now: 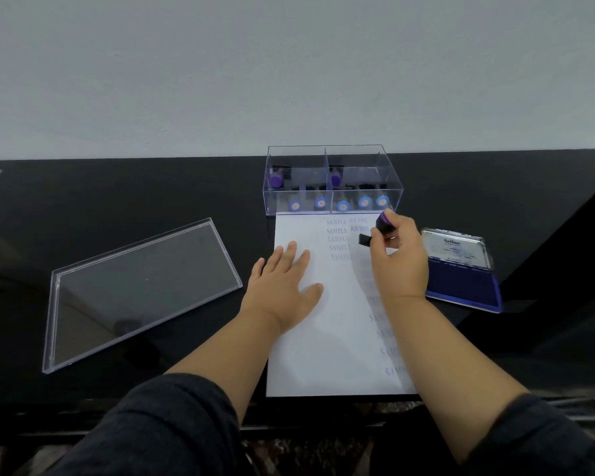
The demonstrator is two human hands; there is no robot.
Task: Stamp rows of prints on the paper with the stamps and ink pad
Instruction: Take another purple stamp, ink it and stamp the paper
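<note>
A white sheet of paper point(327, 341) lies on the black table, bearing a column of blue "SAMPLE" prints and two "AIR MAIL" prints beside them near its top. My left hand point(284, 286) lies flat on the paper's left part with fingers spread. My right hand point(397, 259) grips a purple-handled stamp point(380, 228), its black base tilted over the paper below the "AIR MAIL" prints. More "SAMPLE" prints show beside my right forearm. The open blue ink pad point(464, 283) sits to the right of the paper.
A clear plastic box point(334, 182) with several purple and blue-topped stamps stands at the paper's far end. Its clear lid point(141, 290) lies flat on the left. The table's front edge runs just below the paper. A pale wall rises behind.
</note>
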